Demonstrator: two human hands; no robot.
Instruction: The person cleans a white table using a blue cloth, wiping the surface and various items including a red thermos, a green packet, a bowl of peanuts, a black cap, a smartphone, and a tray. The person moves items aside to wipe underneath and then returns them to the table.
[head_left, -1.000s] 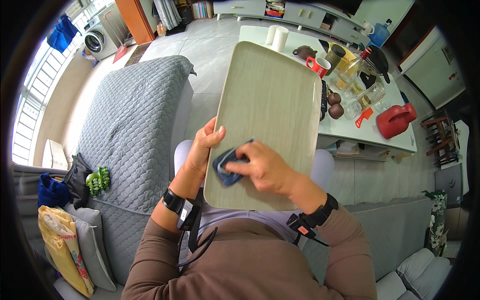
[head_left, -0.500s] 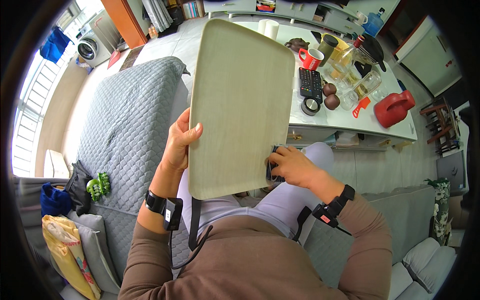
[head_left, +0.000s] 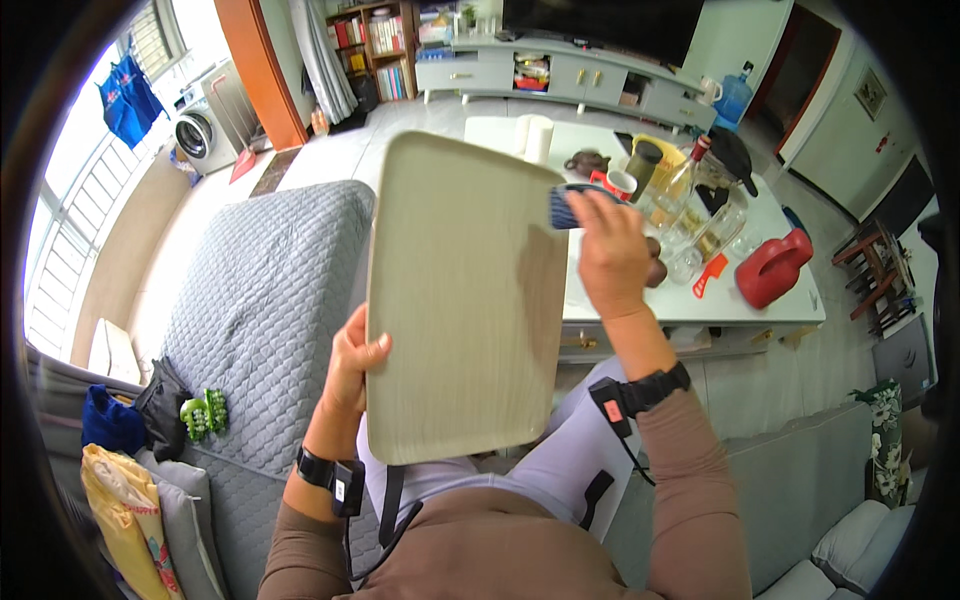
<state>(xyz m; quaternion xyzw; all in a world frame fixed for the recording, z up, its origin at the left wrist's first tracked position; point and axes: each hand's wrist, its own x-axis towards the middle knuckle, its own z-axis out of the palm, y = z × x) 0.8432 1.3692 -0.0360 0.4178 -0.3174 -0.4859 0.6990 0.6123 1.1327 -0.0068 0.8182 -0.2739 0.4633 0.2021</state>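
So I've got this big beige tray (head_left: 460, 300) stood up on its short end over my lap, long side running away from me, its flat face toward me. My left hand (head_left: 352, 368) is wrapped around the tray's lower left edge, thumb on the front, the other fingers curled behind where I can't see them. My right hand (head_left: 608, 252) is up at the tray's upper right edge, fingers closed around a dark blue cloth (head_left: 566, 205) that's pressed against that edge near the top corner.

Left of the tray is the grey quilted sofa cover (head_left: 260, 300), and further out that way a little green toy thing (head_left: 203, 414) lies beside a yellow bag (head_left: 120, 510). Right of the tray, behind my right hand, is the white coffee table (head_left: 700, 300), pretty cluttered: a red watering can (head_left: 772, 268), a red mug (head_left: 622, 183), some glass bottles (head_left: 700, 235) and a dark teapot (head_left: 586, 162). Well beyond the tray's top edge there's a washing machine (head_left: 205, 130) by the window.
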